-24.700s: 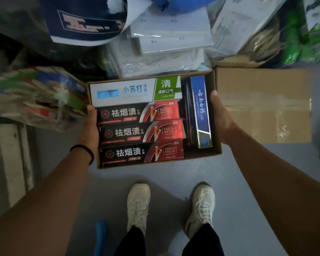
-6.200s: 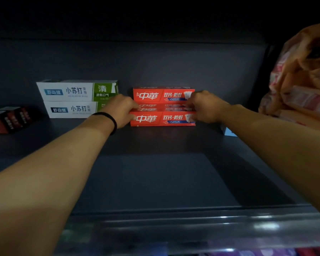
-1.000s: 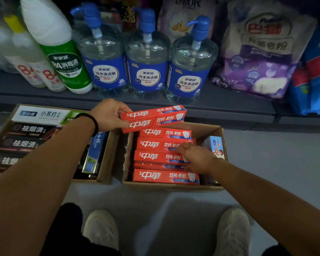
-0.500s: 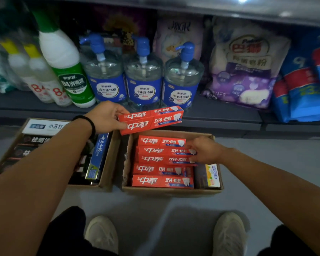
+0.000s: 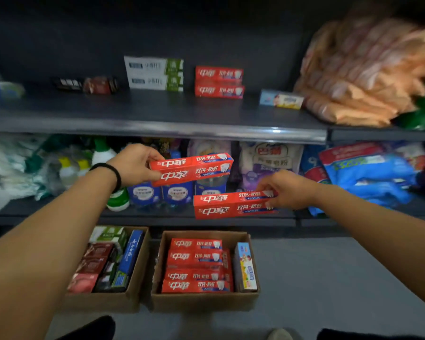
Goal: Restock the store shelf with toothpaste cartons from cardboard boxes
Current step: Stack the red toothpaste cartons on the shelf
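Note:
My left hand (image 5: 135,165) grips the left end of a red toothpaste carton (image 5: 192,169), held level in the air below the upper shelf (image 5: 157,111). My right hand (image 5: 288,188) pinches the right end of a second red carton (image 5: 233,204), lower and to the right. On the floor, a cardboard box (image 5: 204,300) holds several more red cartons (image 5: 196,265) and a small blue-and-yellow carton (image 5: 245,266). Two stacked red cartons (image 5: 219,82) stand at the back of the upper shelf, beside two white-and-green ones (image 5: 155,73).
A second cardboard box (image 5: 113,300) to the left holds dark red, blue and green cartons. On the upper shelf lie dark cartons (image 5: 86,84), a small pale carton (image 5: 281,99) and orange packets (image 5: 363,69). The lower shelf carries bottles (image 5: 177,192) and bags (image 5: 368,168).
My right hand has lifted a red carton out of the box. Both hands have risen with their cartons, and my view has tilted up onto the upper shelf.

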Motion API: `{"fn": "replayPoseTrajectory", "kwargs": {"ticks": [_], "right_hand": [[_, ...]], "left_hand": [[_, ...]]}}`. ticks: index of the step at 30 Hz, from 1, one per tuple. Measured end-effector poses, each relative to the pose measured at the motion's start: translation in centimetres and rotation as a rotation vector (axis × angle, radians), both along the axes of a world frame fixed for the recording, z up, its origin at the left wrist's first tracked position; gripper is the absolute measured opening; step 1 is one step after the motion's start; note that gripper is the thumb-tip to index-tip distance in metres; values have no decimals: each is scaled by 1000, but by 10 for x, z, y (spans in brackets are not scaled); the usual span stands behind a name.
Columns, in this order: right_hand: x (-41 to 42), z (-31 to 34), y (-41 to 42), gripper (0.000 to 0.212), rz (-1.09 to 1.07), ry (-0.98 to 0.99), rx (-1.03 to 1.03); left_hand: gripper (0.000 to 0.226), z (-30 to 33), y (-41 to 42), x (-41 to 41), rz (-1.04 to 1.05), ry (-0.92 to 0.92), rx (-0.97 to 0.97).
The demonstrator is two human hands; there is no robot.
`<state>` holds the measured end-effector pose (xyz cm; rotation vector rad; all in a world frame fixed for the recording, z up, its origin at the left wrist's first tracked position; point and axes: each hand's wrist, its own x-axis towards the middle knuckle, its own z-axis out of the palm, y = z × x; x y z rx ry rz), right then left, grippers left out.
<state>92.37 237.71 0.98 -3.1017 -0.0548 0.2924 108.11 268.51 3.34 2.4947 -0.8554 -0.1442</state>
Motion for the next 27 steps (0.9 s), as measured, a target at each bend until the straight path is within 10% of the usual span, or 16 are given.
{"fn": "replayPoseTrajectory", "kwargs": {"ticks": [14, 27], "right_hand": [[19, 159, -42, 32, -24, -287, -123], [184, 156, -107, 41, -137, -286, -92]], "left_hand": [[31, 140, -6, 24, 39, -194, -41], [31, 145, -40, 154, 126, -206, -97]]}}
